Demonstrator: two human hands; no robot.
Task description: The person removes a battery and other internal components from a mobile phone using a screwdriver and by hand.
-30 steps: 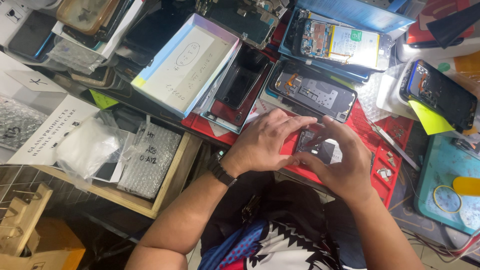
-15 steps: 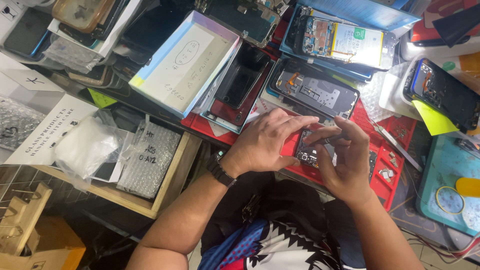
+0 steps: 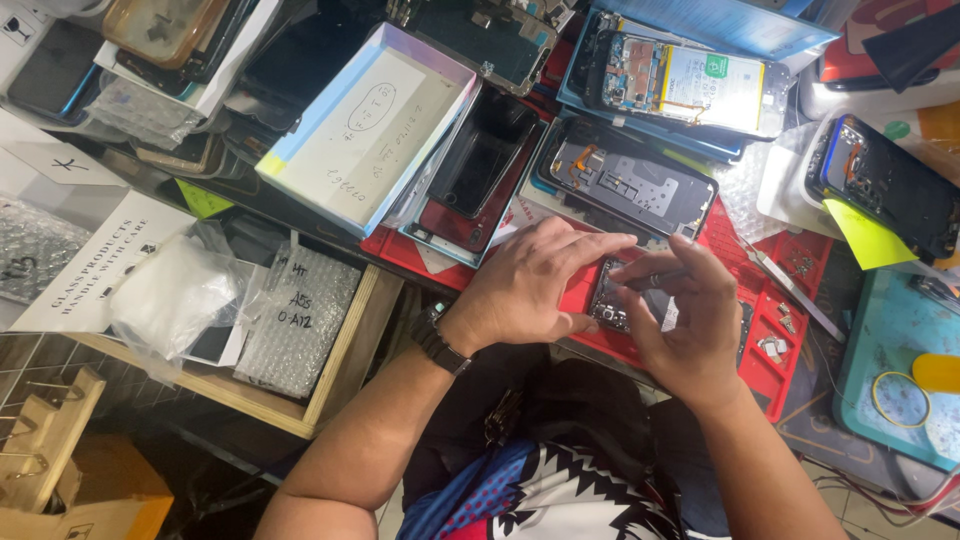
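An opened phone (image 3: 612, 298) with its back off lies on a red work mat (image 3: 742, 270). My left hand (image 3: 530, 285) rests over the phone's left end and holds it down; a black watch sits on that wrist. My right hand (image 3: 680, 315) is over the phone's right half, thumb and forefinger pinched close above the exposed board. Whether they pinch a small part or tool is hidden.
Several opened phones (image 3: 630, 185) and screens (image 3: 480, 150) crowd the bench beyond the mat. A long white box (image 3: 365, 125) lies left of them. A wooden drawer (image 3: 330, 390) holds bubble-wrap bags. A teal mat (image 3: 890, 370) lies right, with tweezers (image 3: 790, 285) nearby.
My right hand has shifted up and left over the phone, with fingers now pinched close to the left forefinger. The left hand stays put on the phone.
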